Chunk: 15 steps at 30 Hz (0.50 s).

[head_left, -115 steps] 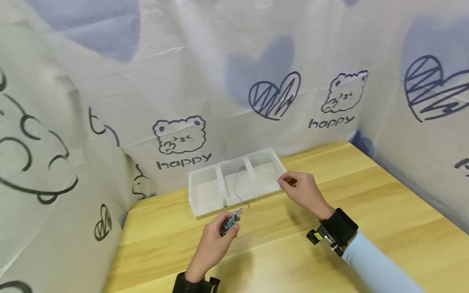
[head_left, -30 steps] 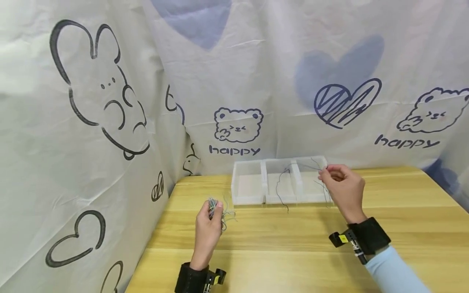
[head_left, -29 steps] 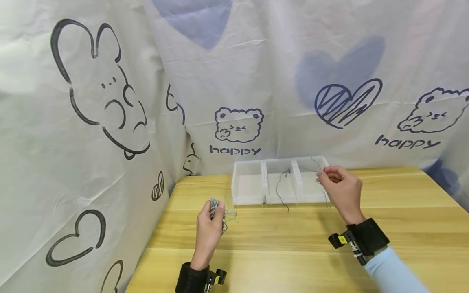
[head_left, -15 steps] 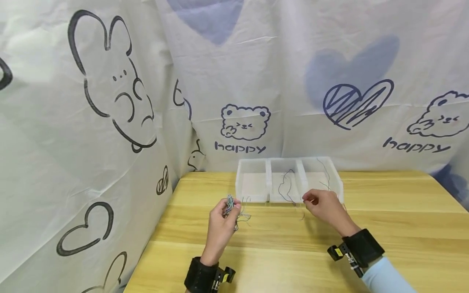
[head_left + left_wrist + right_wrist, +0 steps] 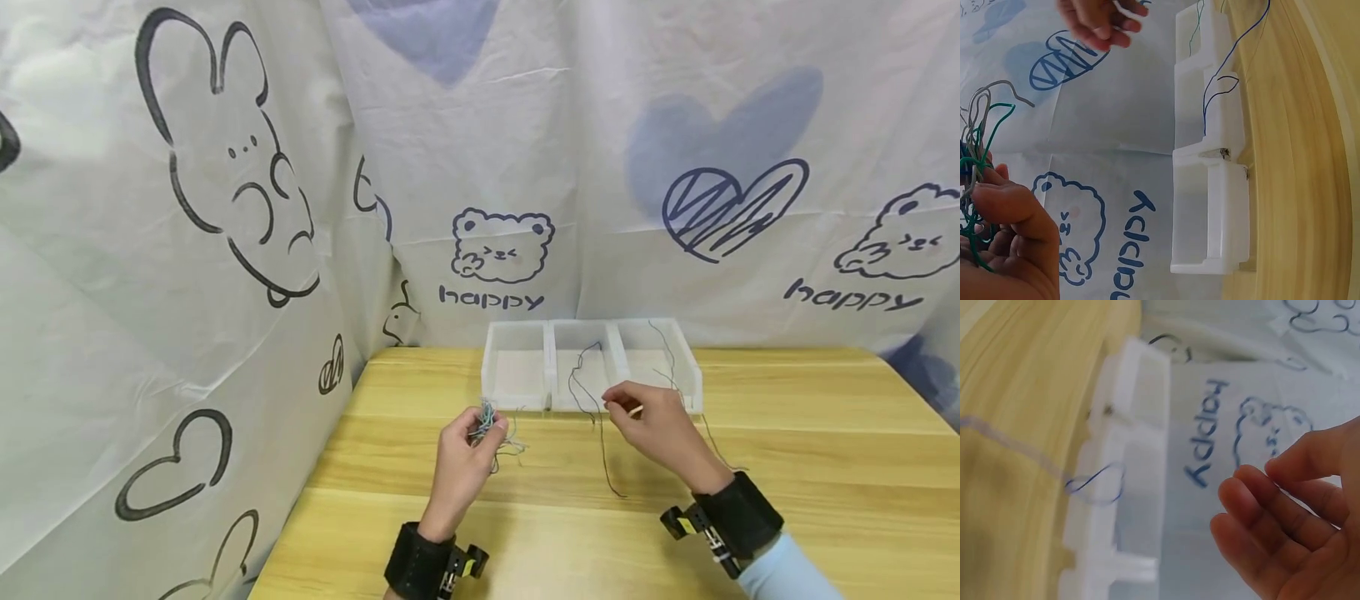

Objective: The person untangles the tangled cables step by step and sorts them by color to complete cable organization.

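My left hand (image 5: 465,454) grips a tangled bundle of thin green, grey and blue threads (image 5: 979,137), with loose ends sticking out beyond the thumb. Behind the hands stands a white tray (image 5: 517,400) with three compartments. Dark blue threads (image 5: 573,383) lie in its middle compartment; one drapes over the front wall and trails onto the table. In the right compartment are thin green threads (image 5: 1196,28), with an end running over the front onto the table. My right hand (image 5: 660,425) hovers at the tray's front, fingers loosely bent, with no thread visible between them (image 5: 1291,500).
The tray's left compartment (image 5: 517,367) shows its bare floor. A wood-grain table (image 5: 555,533) lies under the hands. Printed white cloth (image 5: 600,167) hangs right behind the tray and along the left side.
My right hand has moved from the right compartment leftward to the middle one and let go of a blue thread, which now hangs over the front wall. The left hand keeps its bundle, shifting slightly right.
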{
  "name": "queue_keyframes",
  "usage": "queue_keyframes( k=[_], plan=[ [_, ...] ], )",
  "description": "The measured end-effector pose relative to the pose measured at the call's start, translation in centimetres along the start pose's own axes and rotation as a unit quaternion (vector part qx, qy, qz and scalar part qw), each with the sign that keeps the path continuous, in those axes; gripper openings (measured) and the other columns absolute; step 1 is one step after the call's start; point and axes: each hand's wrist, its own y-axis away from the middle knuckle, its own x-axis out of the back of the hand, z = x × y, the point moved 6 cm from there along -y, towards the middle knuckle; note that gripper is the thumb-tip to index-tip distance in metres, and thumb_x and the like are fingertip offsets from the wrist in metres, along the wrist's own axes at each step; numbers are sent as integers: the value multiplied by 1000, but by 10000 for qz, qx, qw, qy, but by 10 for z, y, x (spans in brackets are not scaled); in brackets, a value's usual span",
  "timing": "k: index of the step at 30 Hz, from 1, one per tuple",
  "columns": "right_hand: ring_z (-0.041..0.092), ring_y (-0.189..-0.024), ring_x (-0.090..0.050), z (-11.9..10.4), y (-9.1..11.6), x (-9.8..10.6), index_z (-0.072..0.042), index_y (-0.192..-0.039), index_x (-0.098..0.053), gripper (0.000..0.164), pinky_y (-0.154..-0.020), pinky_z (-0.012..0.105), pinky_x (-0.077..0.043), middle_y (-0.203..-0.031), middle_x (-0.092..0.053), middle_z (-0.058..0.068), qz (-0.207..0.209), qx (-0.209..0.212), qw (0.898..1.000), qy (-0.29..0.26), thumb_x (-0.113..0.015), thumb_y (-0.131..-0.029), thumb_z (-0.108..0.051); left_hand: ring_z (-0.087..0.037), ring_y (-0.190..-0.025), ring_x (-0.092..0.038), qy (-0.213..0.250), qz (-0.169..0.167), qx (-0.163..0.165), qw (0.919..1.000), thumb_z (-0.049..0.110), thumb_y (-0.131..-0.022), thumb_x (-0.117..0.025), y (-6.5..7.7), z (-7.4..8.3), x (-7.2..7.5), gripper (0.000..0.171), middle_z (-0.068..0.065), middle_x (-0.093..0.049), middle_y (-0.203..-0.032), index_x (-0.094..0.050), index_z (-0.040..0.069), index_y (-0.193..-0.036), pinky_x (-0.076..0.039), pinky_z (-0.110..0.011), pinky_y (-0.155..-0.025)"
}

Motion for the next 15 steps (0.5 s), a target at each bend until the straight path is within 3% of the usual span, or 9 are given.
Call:
queue_keyframes(
  k=[4,8,15],
  plan=[
    [8,-76,-64,-22,-3,-2,-9,-102,-74,15,-66,27,-55,-87,-70,0,104,448,9987,-209,-68,-93,1,-18,-73,-60,-43,-47,-83,9999,17,-98,-68,1,1,-3,9,-4,-65,-87,-70,8,-99,-49,-25,-59],
    [6,-76,-64,-45,-5,-6,-9,-103,-73,11,-64,27,-56,-89,-71,0,102,819,9955,-476,-70,-94,-3,-17,-71,-60,-183,-147,-241,9994,18,-97,-70,1,2,-8,8,-1,-65,-84,-70,11,-93,-51,-26,-60],
    [7,-78,-65,-81,-10,-17,-9,-106,-74,14,-63,27,-56,-94,-72,-2,-66,1451,9837,-1057,-72,-93,-4,-13,-55,-58,-239,-853,-79,9960,25,-99,-69,5,0,-23,15,-4,-65,-84,-70,10,-98,-51,-28,-50]
  ],
)
